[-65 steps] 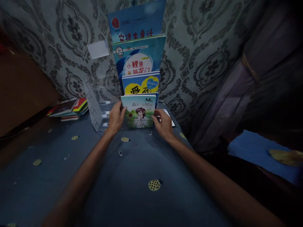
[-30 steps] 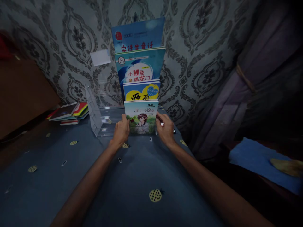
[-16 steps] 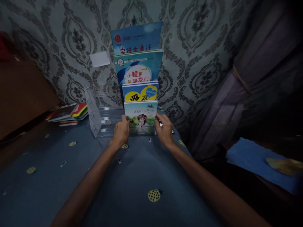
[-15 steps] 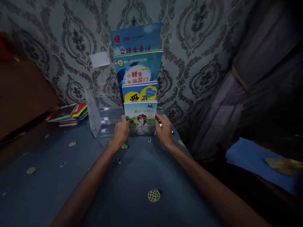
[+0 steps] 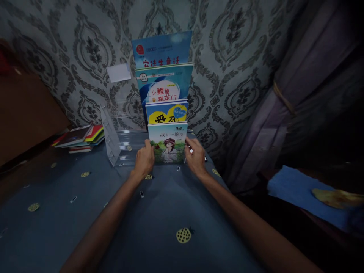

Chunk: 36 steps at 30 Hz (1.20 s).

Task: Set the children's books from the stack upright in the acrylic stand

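A small picture book (image 5: 167, 146) with a pale sky and a drawn child on its cover stands upright at the front of a clear tiered rack (image 5: 109, 136). My left hand (image 5: 144, 159) is closed at its left edge. At the right edge my right hand (image 5: 195, 155) grips it with thumb and fingers. Rising in steps behind it are a yellow-and-blue book (image 5: 167, 113), a teal book (image 5: 182, 77) and a taller blue book (image 5: 162, 47). Their lower parts are hidden by the books in front.
Several thin books (image 5: 81, 138) lie stacked left of the rack. A white label card (image 5: 118, 72) shows near the patterned wall (image 5: 93, 49). To the right hang a tied curtain (image 5: 264, 121) and, lower, a blue cloth (image 5: 295, 193). Blue pineapple-print fabric (image 5: 119, 227) covers the table.
The view has shifted slightly. Both hands keep their places at the front book's edges, and the books stand as before.
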Available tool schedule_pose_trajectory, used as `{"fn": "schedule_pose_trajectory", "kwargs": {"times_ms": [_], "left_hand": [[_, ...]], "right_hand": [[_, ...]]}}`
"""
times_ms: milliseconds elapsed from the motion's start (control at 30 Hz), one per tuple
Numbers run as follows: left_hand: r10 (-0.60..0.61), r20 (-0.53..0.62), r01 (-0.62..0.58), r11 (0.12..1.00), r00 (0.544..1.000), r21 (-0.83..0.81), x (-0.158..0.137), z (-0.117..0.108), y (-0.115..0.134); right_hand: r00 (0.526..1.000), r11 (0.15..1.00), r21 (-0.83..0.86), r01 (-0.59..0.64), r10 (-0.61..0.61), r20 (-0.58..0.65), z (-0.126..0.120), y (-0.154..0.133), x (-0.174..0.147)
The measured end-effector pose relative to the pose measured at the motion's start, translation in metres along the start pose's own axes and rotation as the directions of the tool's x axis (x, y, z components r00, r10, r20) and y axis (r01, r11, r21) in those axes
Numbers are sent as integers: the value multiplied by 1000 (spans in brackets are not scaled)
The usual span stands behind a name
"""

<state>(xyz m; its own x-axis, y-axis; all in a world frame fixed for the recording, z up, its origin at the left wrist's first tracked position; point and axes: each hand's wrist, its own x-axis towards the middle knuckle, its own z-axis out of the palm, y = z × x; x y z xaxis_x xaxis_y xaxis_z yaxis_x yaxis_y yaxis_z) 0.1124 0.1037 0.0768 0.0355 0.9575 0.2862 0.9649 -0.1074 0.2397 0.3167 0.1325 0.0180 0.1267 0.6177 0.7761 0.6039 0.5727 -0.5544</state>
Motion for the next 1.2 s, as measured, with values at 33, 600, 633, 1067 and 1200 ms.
{"fn": "schedule_pose_trajectory", "kwargs": {"times_ms": [33, 600, 633, 1067, 1200], "left_hand": [[-2, 0, 2, 1000, 1000, 5, 0, 0, 0], [-28, 41, 26, 999, 999, 42, -3, 2, -4], [-30, 45, 28, 999, 999, 37, -3, 2, -4], [1, 40, -1, 1000, 999, 19, -4, 4, -7], [3, 33, -3, 1000, 999, 2, -4, 4, -8]], "right_hand": [[1000, 1000, -6, 4, -4, 2, 0, 0, 0], [999, 997, -75, -4, 7, 47, -1, -2, -7], [999, 997, -74, -4, 8, 46, -1, -2, -7], [997, 996, 40, -81, 80, 4, -6, 8, -8], [990, 987, 83, -137, 138, 0, -11, 11, -7]]}}
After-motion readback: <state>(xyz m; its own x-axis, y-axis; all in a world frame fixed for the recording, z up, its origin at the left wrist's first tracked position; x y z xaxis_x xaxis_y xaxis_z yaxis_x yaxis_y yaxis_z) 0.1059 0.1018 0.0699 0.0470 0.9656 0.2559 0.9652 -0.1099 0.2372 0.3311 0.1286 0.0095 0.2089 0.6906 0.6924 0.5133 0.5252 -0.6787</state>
